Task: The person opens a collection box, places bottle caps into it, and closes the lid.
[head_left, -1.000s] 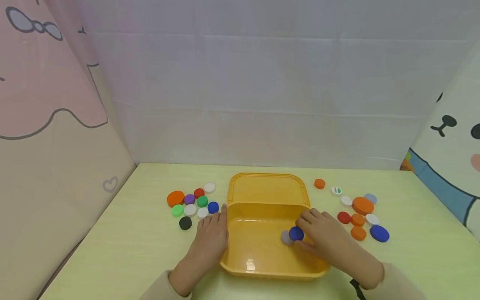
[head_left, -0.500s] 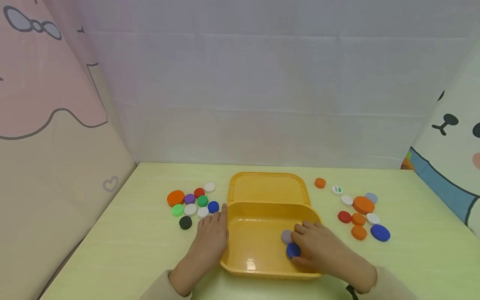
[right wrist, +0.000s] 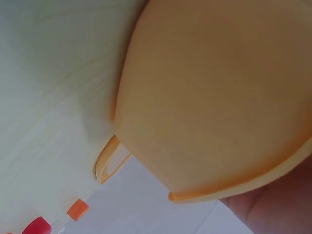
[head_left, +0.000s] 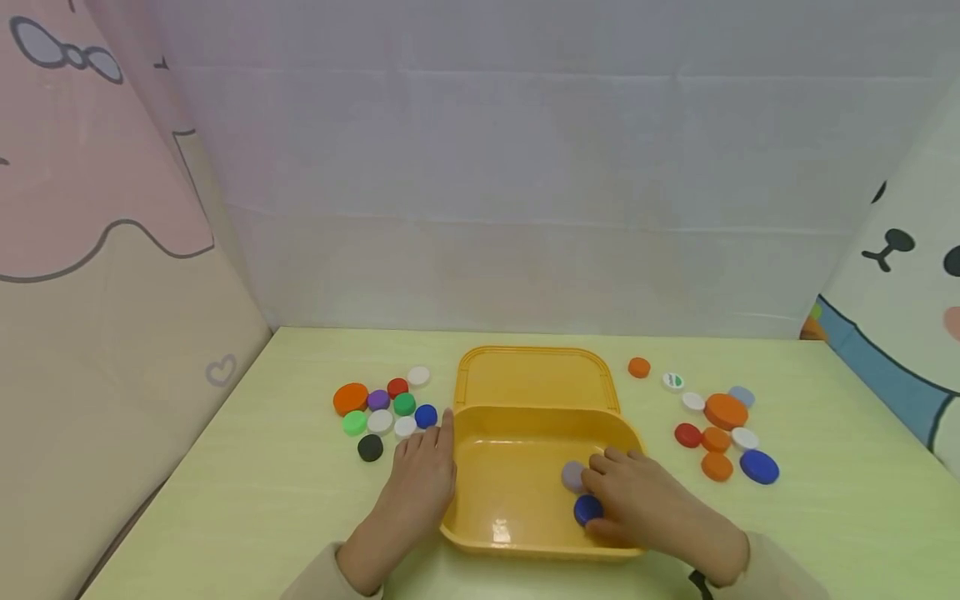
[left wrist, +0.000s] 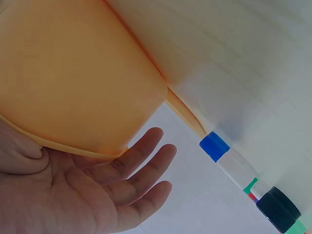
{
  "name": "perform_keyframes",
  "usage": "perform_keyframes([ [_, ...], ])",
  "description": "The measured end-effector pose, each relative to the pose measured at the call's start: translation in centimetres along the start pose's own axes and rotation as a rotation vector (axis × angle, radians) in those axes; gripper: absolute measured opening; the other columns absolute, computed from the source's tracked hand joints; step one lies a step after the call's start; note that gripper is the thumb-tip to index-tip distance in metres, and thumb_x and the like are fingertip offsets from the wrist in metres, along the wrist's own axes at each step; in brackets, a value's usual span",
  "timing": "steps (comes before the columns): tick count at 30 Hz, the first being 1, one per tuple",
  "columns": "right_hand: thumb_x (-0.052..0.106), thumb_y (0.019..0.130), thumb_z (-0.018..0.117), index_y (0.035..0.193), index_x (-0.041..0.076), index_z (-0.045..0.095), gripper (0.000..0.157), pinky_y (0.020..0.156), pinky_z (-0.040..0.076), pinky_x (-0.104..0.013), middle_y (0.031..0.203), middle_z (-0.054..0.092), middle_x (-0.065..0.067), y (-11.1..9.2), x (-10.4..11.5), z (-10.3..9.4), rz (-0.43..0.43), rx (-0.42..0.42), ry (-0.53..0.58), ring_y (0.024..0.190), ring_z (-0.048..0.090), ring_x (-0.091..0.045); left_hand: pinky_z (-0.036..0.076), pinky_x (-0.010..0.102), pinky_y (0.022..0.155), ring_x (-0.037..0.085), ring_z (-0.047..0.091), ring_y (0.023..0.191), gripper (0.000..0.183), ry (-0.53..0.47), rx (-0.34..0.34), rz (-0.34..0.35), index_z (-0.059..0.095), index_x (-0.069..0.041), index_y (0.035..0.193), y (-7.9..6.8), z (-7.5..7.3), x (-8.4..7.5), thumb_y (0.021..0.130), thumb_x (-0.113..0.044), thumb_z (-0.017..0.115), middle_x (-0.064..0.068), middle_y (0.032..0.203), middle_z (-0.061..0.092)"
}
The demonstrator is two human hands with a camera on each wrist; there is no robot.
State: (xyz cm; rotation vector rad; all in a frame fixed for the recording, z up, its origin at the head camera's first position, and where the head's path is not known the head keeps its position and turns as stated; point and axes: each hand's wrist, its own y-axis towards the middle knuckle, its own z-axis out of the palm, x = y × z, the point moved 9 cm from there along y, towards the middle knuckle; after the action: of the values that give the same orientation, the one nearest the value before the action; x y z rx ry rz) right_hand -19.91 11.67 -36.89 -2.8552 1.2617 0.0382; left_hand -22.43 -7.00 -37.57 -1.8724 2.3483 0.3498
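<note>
Head: I'm resting my loose left hand (head_left: pixel 422 477) on yellow plastic box (head_left: pixel 540 551) edge, curling right hand (head_left: pixel 643 500), grip unclear, by round blue cap (head_left: pixel 587 509); floor (head_left: pixel 502 487) between.

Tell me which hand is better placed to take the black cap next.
Probably the left hand: it rests against the left side of the yellow box, nearer the black cap. The right hand reaches inside the box, beside a blue cap.

Screened-off workspace, room type not tellable. Pale table (head_left: pixel 225 500); creased whitish sheet (head_left: pixel 480 167) behind table; pink-and-cream cartoon-print panel (head_left: pixel 112 333) left of table; animal-face panel (head_left: pixel 900 292) right of table.
</note>
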Motion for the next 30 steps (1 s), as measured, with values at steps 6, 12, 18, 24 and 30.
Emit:
perform_keyframes([
  [6, 0.046, 0.073, 0.068, 0.078, 0.019, 0.057, 0.030, 0.057, 0.029, -0.024, 0.072, 0.042, 0.009, -0.1, -0.2, -0.6, 0.011, -0.025, -0.031, 0.067, 0.035, -0.010, 0.033, 0.049, 0.099, 0.034, 0.046, 0.110, 0.051, -0.004, 0.014, -0.003, 0.030, 0.001, 0.140, 0.0, 0.1, 0.0, 0.093, -0.015, 0.043, 0.017, 0.122, 0.051],
  [12, 0.044, 0.075, 0.067, 0.083, 0.017, 0.059, 0.029, 0.058, 0.034, -0.023, 0.075, 0.046, 0.008, -0.5, -0.6, -2.0, 0.013, -0.105, -0.066, 0.070, 0.038, -0.010, 0.033, 0.049, 0.098, 0.035, 0.047, 0.110, 0.051, -0.006, 0.007, 0.005, 0.030, 0.001, 0.140, 0.0, 0.0, 0.0, 0.093, -0.014, 0.043, 0.017, 0.120, 0.052],
  [18, 0.041, 0.074, 0.070, 0.089, 0.016, 0.061, 0.030, 0.062, 0.041, -0.025, 0.082, 0.054, 0.006, -0.7, -1.4, -3.3, 0.034, -0.158, -0.073, 0.075, 0.044, -0.012, 0.033, 0.050, 0.099, 0.035, 0.047, 0.111, 0.051, -0.012, 0.007, -0.002, 0.030, 0.001, 0.140, 0.0, 0.0, 0.1, 0.093, -0.014, 0.043, 0.017, 0.120, 0.052],
  [24, 0.039, 0.074, 0.071, 0.090, 0.015, 0.061, 0.031, 0.061, 0.040, -0.025, 0.085, 0.056, 0.005, -1.0, -2.6, -4.4, 0.077, -0.225, -0.099, 0.074, 0.043, -0.012, 0.033, 0.050, 0.099, 0.034, 0.046, 0.111, 0.052, -0.008, 0.019, -0.008, 0.030, 0.001, 0.140, -0.1, 0.0, 0.2, 0.093, -0.014, 0.044, 0.017, 0.121, 0.051],
  [30, 0.035, 0.072, 0.074, 0.091, 0.015, 0.062, 0.030, 0.058, 0.037, -0.023, 0.083, 0.055, 0.006, -1.8, -4.4, -5.2, 0.103, -0.305, -0.082, 0.073, 0.044, -0.010, 0.032, 0.049, 0.100, 0.034, 0.046, 0.112, 0.052, -0.017, 0.028, -0.015, 0.029, 0.000, 0.141, 0.0, 0.1, 0.2, 0.093, -0.015, 0.044, 0.016, 0.121, 0.051],
])
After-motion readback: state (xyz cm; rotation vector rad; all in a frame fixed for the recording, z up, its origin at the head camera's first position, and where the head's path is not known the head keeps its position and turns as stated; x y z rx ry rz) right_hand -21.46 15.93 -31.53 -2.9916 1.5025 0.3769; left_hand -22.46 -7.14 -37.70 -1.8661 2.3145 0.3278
